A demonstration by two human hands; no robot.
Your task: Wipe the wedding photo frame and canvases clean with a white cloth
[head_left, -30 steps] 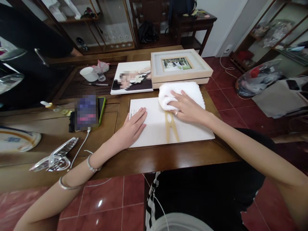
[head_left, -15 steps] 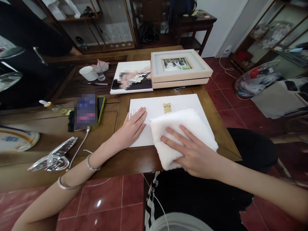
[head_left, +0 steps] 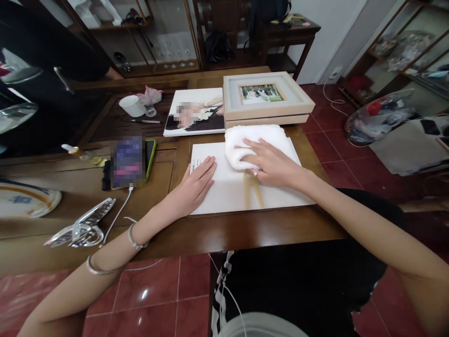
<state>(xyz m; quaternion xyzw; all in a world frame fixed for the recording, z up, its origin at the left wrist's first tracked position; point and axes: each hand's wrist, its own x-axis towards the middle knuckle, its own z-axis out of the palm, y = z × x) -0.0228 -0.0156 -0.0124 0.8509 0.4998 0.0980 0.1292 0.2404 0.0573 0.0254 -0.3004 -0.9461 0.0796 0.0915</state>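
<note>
A white flat panel (head_left: pixel 224 192), the back of a picture with a tan stand piece (head_left: pixel 253 195), lies on the wooden table (head_left: pixel 245 229) in front of me. My left hand (head_left: pixel 196 183) lies flat and open on the panel's left part, fingers together. My right hand (head_left: pixel 268 161) presses a white fluffy cloth (head_left: pixel 245 138) onto the panel's far edge, fingers stretched out over it.
Beyond the panel are a light wooden framed photo (head_left: pixel 266 98) and an unframed photo print (head_left: pixel 196 112). To the left are a phone on a cable (head_left: pixel 131 161), a white cup (head_left: pixel 131 105), a small bottle (head_left: pixel 82 154), a plate (head_left: pixel 24 201) and a silvery ornament (head_left: pixel 79 229).
My right hand slid the cloth from the panel's far edge down to its near edge, then back up to the far edge. The left hand stayed in place.
</note>
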